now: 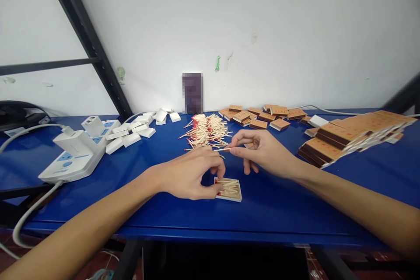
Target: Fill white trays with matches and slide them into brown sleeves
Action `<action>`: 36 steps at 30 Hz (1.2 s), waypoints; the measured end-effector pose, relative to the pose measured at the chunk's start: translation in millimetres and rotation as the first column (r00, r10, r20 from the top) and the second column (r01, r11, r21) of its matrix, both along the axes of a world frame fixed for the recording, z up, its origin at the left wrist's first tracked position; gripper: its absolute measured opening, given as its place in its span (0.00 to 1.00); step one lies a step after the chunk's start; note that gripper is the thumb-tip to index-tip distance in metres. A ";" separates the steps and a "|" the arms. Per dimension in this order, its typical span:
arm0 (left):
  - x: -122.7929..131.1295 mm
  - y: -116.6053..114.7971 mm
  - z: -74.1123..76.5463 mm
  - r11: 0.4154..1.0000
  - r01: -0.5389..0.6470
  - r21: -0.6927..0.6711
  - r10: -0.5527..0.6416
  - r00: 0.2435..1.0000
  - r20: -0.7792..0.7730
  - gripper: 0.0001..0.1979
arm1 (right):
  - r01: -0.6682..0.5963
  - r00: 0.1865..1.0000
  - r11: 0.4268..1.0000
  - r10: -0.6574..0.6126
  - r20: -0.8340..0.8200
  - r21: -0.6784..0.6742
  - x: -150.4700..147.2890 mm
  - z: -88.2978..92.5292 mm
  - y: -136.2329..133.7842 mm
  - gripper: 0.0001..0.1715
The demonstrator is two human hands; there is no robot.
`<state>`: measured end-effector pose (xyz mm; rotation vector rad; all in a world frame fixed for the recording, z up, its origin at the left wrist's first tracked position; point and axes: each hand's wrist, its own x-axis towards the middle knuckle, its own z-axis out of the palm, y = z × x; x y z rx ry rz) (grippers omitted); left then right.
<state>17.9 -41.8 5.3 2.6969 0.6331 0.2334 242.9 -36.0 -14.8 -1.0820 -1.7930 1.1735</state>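
My right hand [262,153] pinches a matchstick [222,149] between thumb and index finger, its pale end pointing left in front of the match pile [208,130]. The other fingers of that hand are curled loosely. Below, a small white matchbox tray [240,190] lies on the blue table, partly filled with red-headed matches [231,188]. My left hand [193,173] bends over the tray's left end, thumb and curled fingers closed about it. That end is hidden behind the fingers. Loose matches with red heads are heaped beyond both hands.
White trays [131,133] lie piled at the left, beside a power strip [75,157] with plugs and cables. Orange-brown matchbox sleeves [249,116] are scattered at the back right. Stacked sleeves [348,131] stand farther right. A blurred dark rectangle [193,92] leans against the wall.
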 end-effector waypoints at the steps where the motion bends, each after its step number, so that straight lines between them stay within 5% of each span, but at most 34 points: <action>1: 0.4 0.2 -1.2 1.000 -0.016 -0.002 0.016 1.000 0.005 0.06 | 0.000 1.000 1.000 0.000 -0.004 -0.002 -0.3 0.0 -0.3 0.14; 6: 4.1 1.4 -6.7 0.999 -0.041 -0.012 0.041 0.999 0.002 0.14 | 0.004 0.993 1.000 -0.005 -0.116 -0.009 -0.6 1.8 0.8 0.13; 14: 14.3 1.8 -16.7 1.000 -0.011 0.015 0.010 0.999 0.034 0.08 | -0.007 0.973 0.999 0.017 -0.229 0.045 0.5 4.4 -0.1 0.16; 26: 6.7 -5.6 -9.8 0.976 0.077 0.204 -0.079 0.997 0.003 0.18 | -0.077 0.955 0.994 0.095 -0.281 0.074 2.2 2.1 -1.0 0.14; 31: 5.8 -2.5 -12.5 0.969 0.055 0.241 -0.053 0.999 -0.015 0.14 | -0.088 0.972 0.987 0.115 -0.205 0.135 2.7 2.1 -5.8 0.13; 36: 4.2 4.6 -13.9 0.971 -0.012 0.237 0.010 1.000 0.012 0.19 | -0.144 0.986 0.909 0.098 0.136 0.391 0.4 -0.5 -17.5 0.02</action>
